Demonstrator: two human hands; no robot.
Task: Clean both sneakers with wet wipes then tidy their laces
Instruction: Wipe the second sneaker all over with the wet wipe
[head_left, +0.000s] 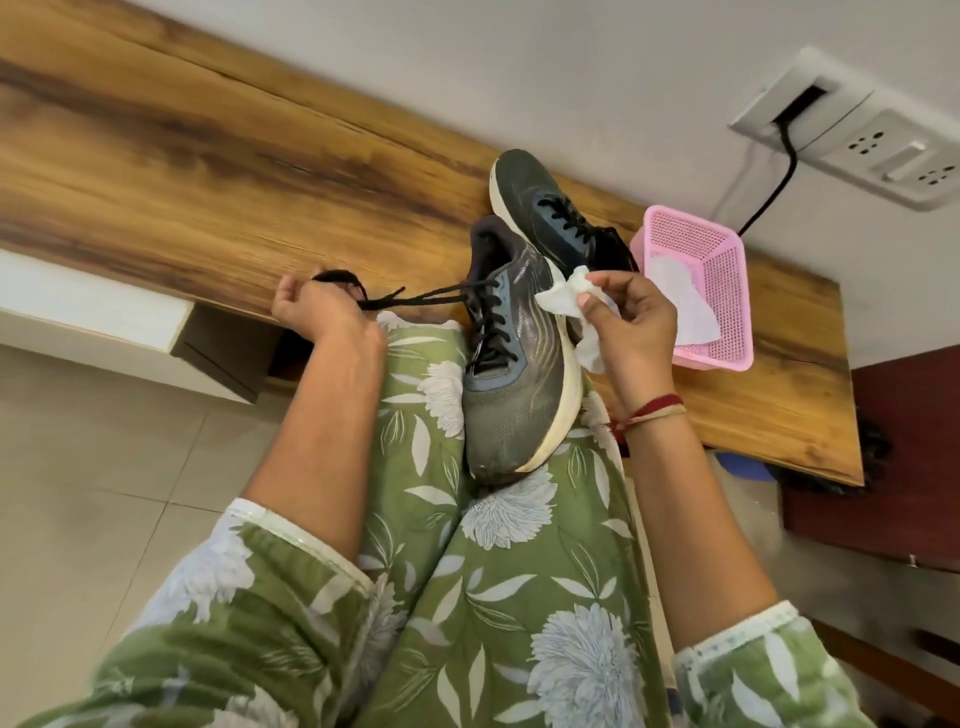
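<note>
A dark grey sneaker (519, 384) with a white sole lies on my lap, toe toward me. Its black lace (415, 299) is pulled out taut to the left, and my left hand (317, 312) grips the lace's end. My right hand (631, 332) pinches a crumpled white wet wipe (563, 299) beside the shoe's right side, just off the upper. The second sneaker (550, 208), laced, rests on the wooden table behind the first.
A pink mesh basket (727, 312) with white wipes inside stands on the wooden table (208, 171) to the right of the shoes. A wall socket plate (857, 130) with a black cable is behind it. Tiled floor lies to the left.
</note>
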